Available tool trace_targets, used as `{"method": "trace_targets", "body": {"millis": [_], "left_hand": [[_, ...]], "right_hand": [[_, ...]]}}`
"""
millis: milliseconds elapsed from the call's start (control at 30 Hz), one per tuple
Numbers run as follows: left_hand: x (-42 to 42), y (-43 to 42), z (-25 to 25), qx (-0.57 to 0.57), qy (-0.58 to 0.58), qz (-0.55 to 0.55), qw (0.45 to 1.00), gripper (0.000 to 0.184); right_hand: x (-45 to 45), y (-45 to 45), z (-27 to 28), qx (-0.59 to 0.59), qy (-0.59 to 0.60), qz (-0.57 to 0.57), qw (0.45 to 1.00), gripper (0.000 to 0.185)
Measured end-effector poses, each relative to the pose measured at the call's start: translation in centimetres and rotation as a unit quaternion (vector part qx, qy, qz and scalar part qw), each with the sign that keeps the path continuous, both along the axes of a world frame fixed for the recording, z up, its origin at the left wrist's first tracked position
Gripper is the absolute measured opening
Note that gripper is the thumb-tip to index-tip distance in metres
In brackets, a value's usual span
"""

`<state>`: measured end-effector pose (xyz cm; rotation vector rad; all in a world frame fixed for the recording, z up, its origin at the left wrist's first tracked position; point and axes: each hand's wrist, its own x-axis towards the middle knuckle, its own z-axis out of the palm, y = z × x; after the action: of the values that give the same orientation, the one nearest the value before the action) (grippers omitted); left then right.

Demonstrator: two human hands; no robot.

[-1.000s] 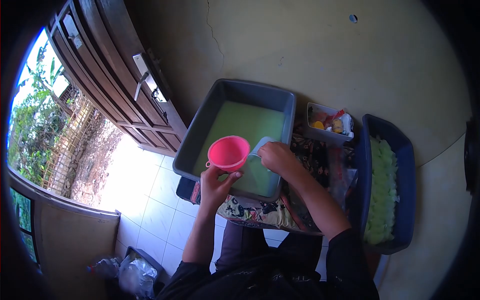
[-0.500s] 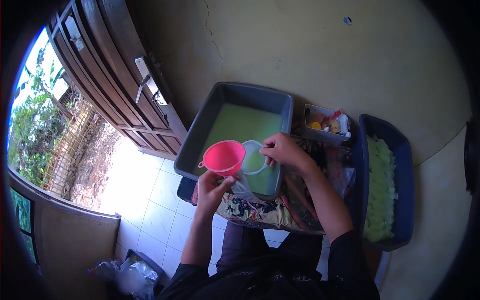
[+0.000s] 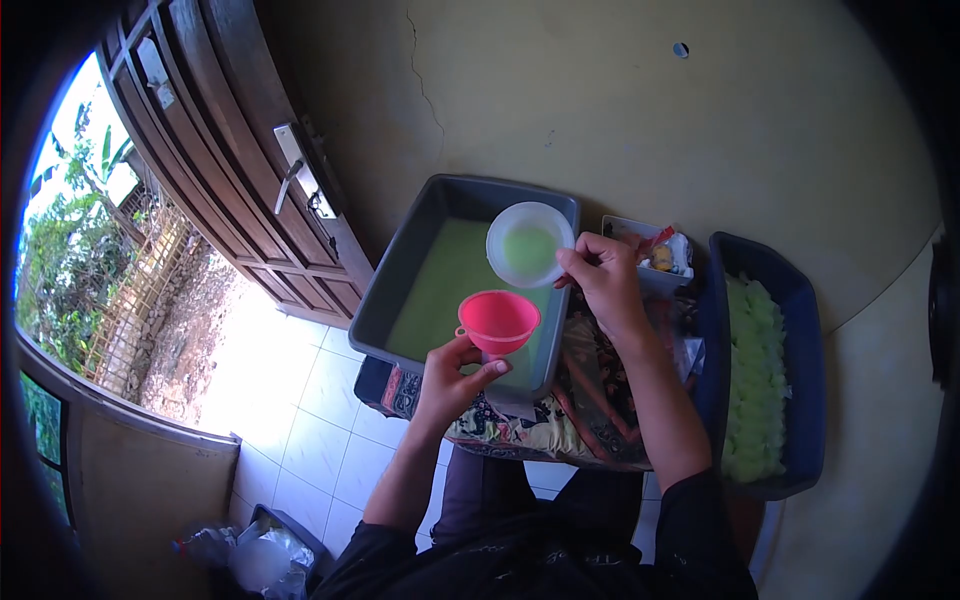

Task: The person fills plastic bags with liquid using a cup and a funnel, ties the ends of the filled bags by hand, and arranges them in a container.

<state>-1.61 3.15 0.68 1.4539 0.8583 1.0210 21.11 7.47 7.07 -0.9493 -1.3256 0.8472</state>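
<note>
1. A pink funnel [image 3: 499,318] is held over the near part of a grey basin [image 3: 388,262], by its narrow lower end; its wide mouth is turned upward and its axis is kept roughly upright.
2. The funnel is gripped by the left hand [image 3: 455,382], with the thumb laid across the near side. Below the thumb, a strip of clear plastic [image 3: 511,405] can be made out; whether it is fastened to the spout cannot be told.
3. A translucent cup [image 3: 530,243] is pinched at its right side by the fingers of the right hand [image 3: 606,278]. Its round opening is shown to the camera, and pale green liquid is seen inside.
4. The key relation is set between these two: the cup is placed on the far side of the funnel, slightly to its right. Their rims are seen just beside each other, but how much higher one is held than the other cannot be judged from this single view.
5. From the right hand, the funnel is found to the left and nearer the body. The cup is carried by that hand alone, while the funnel is supported only by the left.
6. More green liquid [image 3: 440,290] is contained in the basin, which is set on a cloth-covered worktop [image 3: 600,392].
7. To the right, well apart from the funnel, pale green bundles [image 3: 755,385] are lined up in a dark blue tub [image 3: 806,320].
</note>
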Motion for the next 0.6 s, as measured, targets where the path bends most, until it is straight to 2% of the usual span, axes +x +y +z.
{"method": "trace_targets", "body": {"millis": [267, 367, 600], "left_hand": [[1.5, -0.2, 0.7, -0.014, -0.003, -0.002, 1.000, 0.038], [1.8, -0.5, 1.5, -0.020, 0.011, 0.005, 1.000, 0.037], [2.2, -0.6, 1.2, 0.006, -0.028, -0.006, 1.000, 0.036]], "right_hand": [[-1.0, -2.4, 1.0, 0.090, -0.031, -0.040, 0.995, 0.029], [-0.8, -2.9, 0.9, 0.115, -0.090, -0.067, 0.987, 0.028], [-1.4, -4.1, 1.8, 0.167, -0.122, -0.108, 0.972, 0.024]]}}
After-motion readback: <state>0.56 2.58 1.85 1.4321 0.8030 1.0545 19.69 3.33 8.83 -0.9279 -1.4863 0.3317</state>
